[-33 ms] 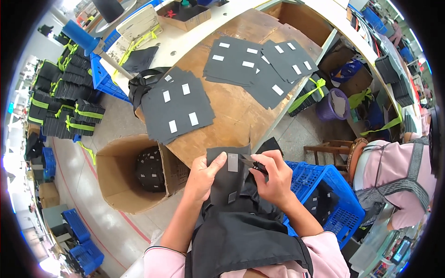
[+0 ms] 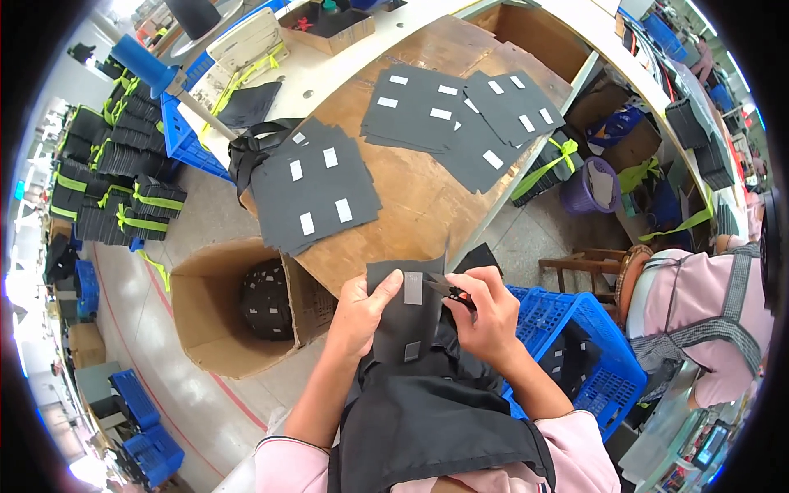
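Over my lap, my left hand point(image 2: 359, 319) grips a black fabric panel point(image 2: 393, 327) by its left edge, thumb on top beside a pale rectangular patch point(image 2: 412, 288). A second grey patch point(image 2: 412, 351) shows lower on the panel. My right hand point(image 2: 486, 319) is closed around small dark thread snips point(image 2: 448, 288), whose blades point left at the panel's right edge, near the upper patch. Whether the blades touch the cloth, I cannot tell. A black apron point(image 2: 440, 427) lies beneath the panel.
Similar black panels with white patches lie in stacks on the wooden tabletop point(image 2: 411, 193). An open cardboard box point(image 2: 201, 316) stands left, a blue crate point(image 2: 604, 361) right. Further right are a purple basket point(image 2: 579, 197), a wooden stool point(image 2: 579, 267) and a person in pink point(image 2: 699, 296).
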The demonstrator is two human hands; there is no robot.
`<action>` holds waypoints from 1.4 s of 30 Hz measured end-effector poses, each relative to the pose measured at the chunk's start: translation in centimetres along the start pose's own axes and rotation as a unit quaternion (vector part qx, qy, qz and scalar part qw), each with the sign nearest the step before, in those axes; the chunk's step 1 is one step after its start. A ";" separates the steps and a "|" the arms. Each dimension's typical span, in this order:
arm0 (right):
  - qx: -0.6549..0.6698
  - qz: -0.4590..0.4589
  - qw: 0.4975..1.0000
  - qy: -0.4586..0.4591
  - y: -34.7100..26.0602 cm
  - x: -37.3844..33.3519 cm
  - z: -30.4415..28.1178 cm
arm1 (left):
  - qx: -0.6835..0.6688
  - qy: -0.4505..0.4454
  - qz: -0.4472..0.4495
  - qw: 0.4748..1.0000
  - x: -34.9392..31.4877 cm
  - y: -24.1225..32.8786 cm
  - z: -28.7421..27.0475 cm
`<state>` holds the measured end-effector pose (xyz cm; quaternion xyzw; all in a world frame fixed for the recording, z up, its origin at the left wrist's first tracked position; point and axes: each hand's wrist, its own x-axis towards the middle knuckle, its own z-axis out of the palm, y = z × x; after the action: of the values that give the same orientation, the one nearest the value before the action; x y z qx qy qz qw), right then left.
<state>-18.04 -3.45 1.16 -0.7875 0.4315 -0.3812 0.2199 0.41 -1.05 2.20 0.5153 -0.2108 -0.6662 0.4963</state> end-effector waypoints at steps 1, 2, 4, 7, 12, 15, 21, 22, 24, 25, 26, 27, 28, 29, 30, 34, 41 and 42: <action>0.002 -0.007 1.000 -0.002 0.0 -0.1 0.0 | 0.000 0.001 0.001 1.000 0.0 -0.1 0.1; 0.003 -0.007 1.000 -0.002 0.0 -0.2 -0.1 | 0.006 0.000 0.010 1.000 0.0 -0.2 0.2; -0.019 -0.049 0.998 0.026 0.0 -0.3 -0.1 | 0.013 0.000 0.020 1.000 -0.2 -0.3 0.3; -0.016 -0.056 0.998 0.020 0.1 0.0 -0.1 | 0.034 -0.003 0.018 0.999 -0.4 -0.4 0.5; 0.015 -0.078 0.997 0.008 0.6 0.5 -0.1 | 0.084 -0.017 0.023 0.996 -0.7 -0.3 0.1; 0.016 -0.091 0.996 0.000 0.6 0.5 -0.3 | 0.124 -0.014 0.038 0.991 -0.5 -0.3 0.0; 0.088 -0.022 0.996 -0.005 1.0 -0.6 -0.4 | 0.109 -0.008 0.014 0.994 -0.6 -0.6 0.0; 0.057 -0.023 0.998 0.000 0.7 -0.6 -0.5 | 0.109 -0.008 0.013 0.994 -0.6 -0.6 0.1; 0.042 -0.034 0.998 -0.006 0.4 -0.4 -0.5 | 0.112 -0.010 0.010 0.994 -0.7 -0.6 0.1; 0.028 -0.047 0.998 -0.012 0.4 -0.3 -0.5 | 0.112 -0.010 0.009 0.994 -0.6 -0.7 0.1; 0.028 -0.046 0.998 -0.011 0.5 -0.2 -0.4 | 0.121 -0.011 0.006 0.993 -0.6 -0.7 0.1; 0.017 -0.072 0.997 -0.012 0.6 -0.1 -0.3 | 0.129 -0.011 0.003 0.992 -0.7 -0.8 0.0; 0.007 -0.098 0.995 -0.012 0.6 0.0 -0.3 | 0.130 -0.009 0.003 0.992 -0.7 -0.7 0.0; 0.008 -0.098 0.995 -0.012 0.6 0.1 -0.3 | 0.136 -0.010 0.006 0.991 -0.7 -0.6 0.1; 0.003 -0.098 0.995 -0.016 0.4 0.1 -0.4 | 0.143 -0.010 0.009 0.990 -0.7 -0.6 0.0; -0.015 -0.090 0.996 -0.004 0.4 -0.4 -0.2 | 0.132 -0.009 0.000 0.991 -0.7 -0.6 0.0; -0.004 -0.059 0.998 -0.003 0.2 -0.6 -0.3 | 0.129 -0.012 -0.008 0.992 -0.8 -0.7 0.2; -0.008 -0.067 0.998 -0.004 0.2 -0.5 -0.3 | 0.132 -0.008 -0.003 0.991 -0.7 -0.8 0.1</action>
<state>-18.49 -3.16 1.02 -0.8179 0.3798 -0.3885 0.1894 -0.01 -0.11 1.99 0.5720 -0.2992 -0.6381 0.4197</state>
